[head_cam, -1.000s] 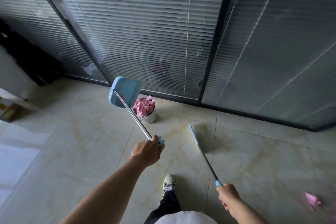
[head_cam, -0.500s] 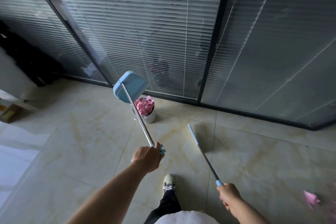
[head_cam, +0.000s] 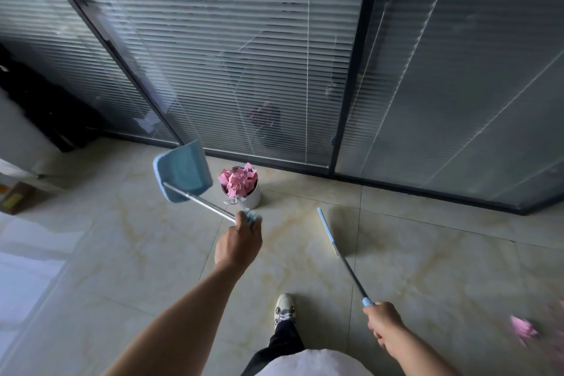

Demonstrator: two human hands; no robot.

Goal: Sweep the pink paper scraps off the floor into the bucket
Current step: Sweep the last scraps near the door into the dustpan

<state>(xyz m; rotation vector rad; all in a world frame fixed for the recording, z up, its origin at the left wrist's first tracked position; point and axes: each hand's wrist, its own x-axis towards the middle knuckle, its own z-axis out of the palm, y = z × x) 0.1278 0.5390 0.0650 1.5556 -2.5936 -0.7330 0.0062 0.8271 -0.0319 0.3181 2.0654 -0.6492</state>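
A small white bucket (head_cam: 248,198) heaped with pink paper scraps (head_cam: 239,180) stands on the tiled floor close to the glass wall. My left hand (head_cam: 239,241) grips the metal handle of a light blue dustpan (head_cam: 183,172), which hangs in the air to the left of the bucket, tilted. My right hand (head_cam: 383,323) grips the blue-tipped end of a broom handle (head_cam: 341,256) that slants toward the floor right of the bucket; its head is seen edge-on. More pink scraps (head_cam: 523,328) lie blurred on the floor at the far right.
A glass wall with blinds and a dark frame post (head_cam: 351,119) runs behind the bucket. A cardboard box (head_cam: 18,197) sits at the far left, beside dark furniture (head_cam: 45,113). My shoe (head_cam: 283,310) stands on the beige tiles between my arms.
The dustpan has swung left and down, away from above the bucket, and its handle now lies flatter. My left hand shifted right toward the bucket. The broom hand has barely moved.
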